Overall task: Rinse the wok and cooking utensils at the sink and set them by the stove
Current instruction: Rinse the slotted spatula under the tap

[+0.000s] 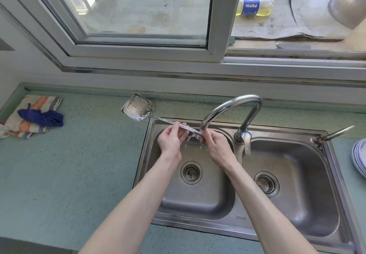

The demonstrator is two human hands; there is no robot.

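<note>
A steel spatula [138, 108] with a wide blade and a long thin handle lies slanted over the left basin of a double steel sink [200, 224], its blade out above the counter. My left hand [171, 140] holds the handle's middle between thumb and fingers. My right hand [213, 144] grips the handle's end under the curved tap spout [231, 108], where water runs and splashes. No wok is in view.
A striped cloth with a blue rag [33, 118] lies on the green counter at far left. White plates [360, 159] are stacked at the right edge. The tap lever [246, 142] points down between the basins. A bottle [255, 7] lies outside the window.
</note>
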